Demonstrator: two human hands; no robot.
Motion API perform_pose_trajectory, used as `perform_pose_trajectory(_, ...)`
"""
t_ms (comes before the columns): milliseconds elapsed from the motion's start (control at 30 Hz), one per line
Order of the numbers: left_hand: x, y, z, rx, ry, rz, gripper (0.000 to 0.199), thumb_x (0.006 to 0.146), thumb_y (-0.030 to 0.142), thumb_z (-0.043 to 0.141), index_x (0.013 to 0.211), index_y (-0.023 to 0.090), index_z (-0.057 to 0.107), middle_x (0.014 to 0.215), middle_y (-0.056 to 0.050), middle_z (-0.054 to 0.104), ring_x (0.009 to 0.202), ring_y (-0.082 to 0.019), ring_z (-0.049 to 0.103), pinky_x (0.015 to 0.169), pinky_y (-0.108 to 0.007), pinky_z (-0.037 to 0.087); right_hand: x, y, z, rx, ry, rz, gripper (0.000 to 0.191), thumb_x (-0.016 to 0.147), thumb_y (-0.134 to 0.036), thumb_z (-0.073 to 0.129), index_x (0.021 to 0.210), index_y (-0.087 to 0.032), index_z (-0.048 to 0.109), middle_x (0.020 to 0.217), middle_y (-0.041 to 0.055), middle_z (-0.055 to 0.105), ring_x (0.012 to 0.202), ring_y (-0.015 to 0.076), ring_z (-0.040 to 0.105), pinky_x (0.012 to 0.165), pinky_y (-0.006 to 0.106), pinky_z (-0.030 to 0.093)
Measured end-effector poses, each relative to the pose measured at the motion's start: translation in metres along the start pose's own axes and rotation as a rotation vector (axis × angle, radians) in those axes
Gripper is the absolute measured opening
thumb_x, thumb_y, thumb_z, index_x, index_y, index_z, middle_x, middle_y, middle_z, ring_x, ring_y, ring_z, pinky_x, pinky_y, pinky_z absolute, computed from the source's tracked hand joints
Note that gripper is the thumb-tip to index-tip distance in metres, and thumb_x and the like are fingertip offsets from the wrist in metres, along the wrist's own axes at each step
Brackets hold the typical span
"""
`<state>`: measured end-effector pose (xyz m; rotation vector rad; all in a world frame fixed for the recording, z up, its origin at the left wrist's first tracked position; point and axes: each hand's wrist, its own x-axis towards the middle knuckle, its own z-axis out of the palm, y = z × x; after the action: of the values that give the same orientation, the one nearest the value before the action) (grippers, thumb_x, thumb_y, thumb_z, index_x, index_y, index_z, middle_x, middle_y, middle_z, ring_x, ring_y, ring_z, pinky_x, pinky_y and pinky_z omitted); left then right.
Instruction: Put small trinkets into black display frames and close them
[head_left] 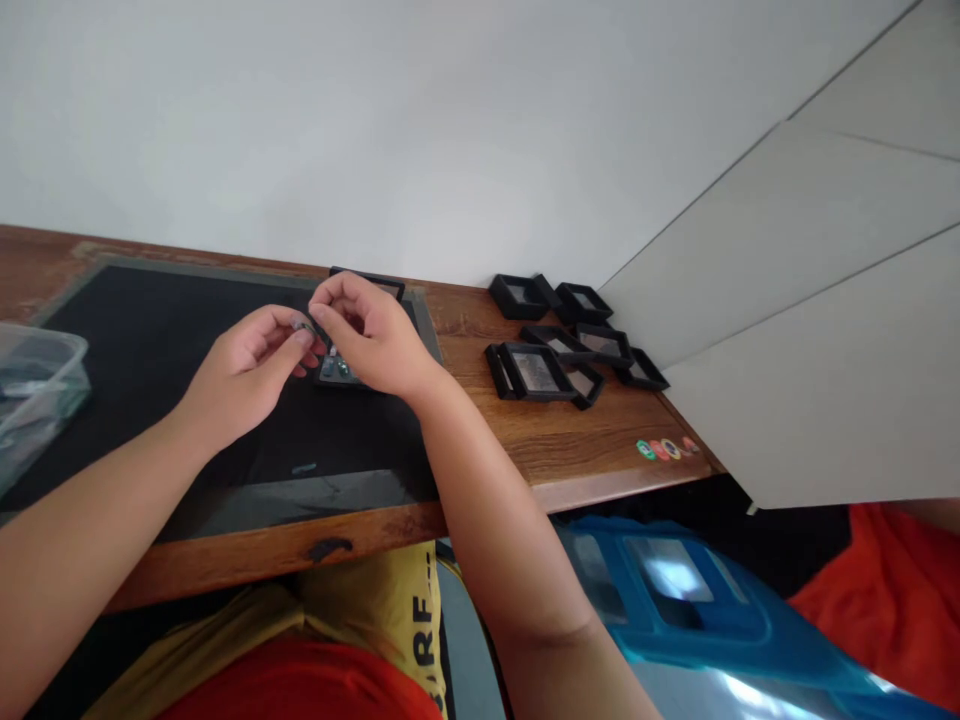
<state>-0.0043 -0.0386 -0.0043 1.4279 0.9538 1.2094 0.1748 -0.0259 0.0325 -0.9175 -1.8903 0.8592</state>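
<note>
Pinched between the thumb and fingers of my left hand [244, 370] is a small greenish-grey piece [301, 326], too small to name. Close to its right, my right hand [373, 335] has its thumb and forefinger curled together near that piece; whether something is between them I cannot make out. Beneath both hands lies a black-framed tray [341, 383] with several small shiny pieces [343, 367] in it, partly hidden by my right hand. Behind my right hand, the edge of another black frame [394, 287] shows near the wall.
A clear plastic tub [45, 350] with small items stands at the left on a black mat [150, 320]. Several black frames [536, 372] are grouped at the right of the wooden table [480, 440], with round stickers [670, 449] near its edge. A blue plastic container [697, 600] sits below.
</note>
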Motion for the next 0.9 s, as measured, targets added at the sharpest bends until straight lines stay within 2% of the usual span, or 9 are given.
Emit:
perform_pose_trajectory(133,0.000,-0.006,-0.002,-0.009,0.003,-0.010,0.017,0.095,0.035,0.078,0.100,0.020,0.072,0.088,-0.001,0.076,0.079,-0.015,0.072,0.078,-0.029,0.061,0.000,0.001,0.003,-0.054,-0.001,0.027,0.011,0.108,-0.023,0.059,0.099,-0.022,0.055,0.082,-0.0039,0.060,0.073,0.0110,0.054,0.069,0.026,0.045)
perform_pose_trajectory(333,0.002,-0.009,-0.003,-0.073,0.022,-0.002,0.019,0.095,0.037,0.079,0.103,0.020,0.074,0.093,-0.003,0.079,0.080,-0.016,0.074,0.081,-0.030,0.064,0.001,0.002,0.005,-0.013,0.012,0.024,0.010,0.109,-0.025,0.059,0.100,-0.021,0.055,0.082,-0.0040,0.058,0.072,0.0109,0.052,0.068,0.025,0.045)
perform_pose_trajectory(500,0.003,-0.004,-0.003,-0.074,0.044,-0.015,0.027,0.092,0.041,0.083,0.106,0.019,0.077,0.091,-0.004,0.081,0.083,-0.019,0.077,0.083,-0.033,0.066,0.004,0.007,0.011,0.097,0.011,0.063,0.007,0.110,-0.026,0.056,0.105,-0.021,0.058,0.092,-0.0008,0.063,0.080,0.0114,0.059,0.076,0.025,0.054)
perform_pose_trajectory(633,0.002,0.001,-0.002,-0.086,0.044,-0.051,0.024,0.093,0.040,0.082,0.105,0.020,0.079,0.089,-0.003,0.080,0.089,-0.019,0.078,0.085,-0.031,0.065,0.004,0.010,0.011,0.168,-0.010,0.088,0.010,0.110,-0.027,0.055,0.110,-0.020,0.062,0.099,0.0017,0.069,0.082,0.0112,0.062,0.079,0.026,0.056)
perform_pose_trajectory(800,0.004,0.003,0.000,-0.077,0.107,-0.043,0.020,0.089,0.038,0.081,0.099,0.021,0.080,0.087,-0.004,0.079,0.086,-0.021,0.078,0.082,-0.033,0.066,0.003,0.009,0.008,0.130,0.012,0.060,0.015,0.109,-0.027,0.057,0.114,-0.018,0.068,0.107,0.0034,0.074,0.090,0.0117,0.064,0.087,0.027,0.055)
perform_pose_trajectory(900,0.005,0.003,0.000,-0.100,0.137,-0.055,0.026,0.086,0.042,0.083,0.099,0.020,0.078,0.085,-0.004,0.077,0.086,-0.021,0.078,0.081,-0.033,0.066,0.003,0.007,0.008,0.095,0.009,0.039,0.021,0.109,-0.027,0.056,0.119,-0.018,0.072,0.115,0.0053,0.076,0.100,0.0139,0.068,0.096,0.030,0.056)
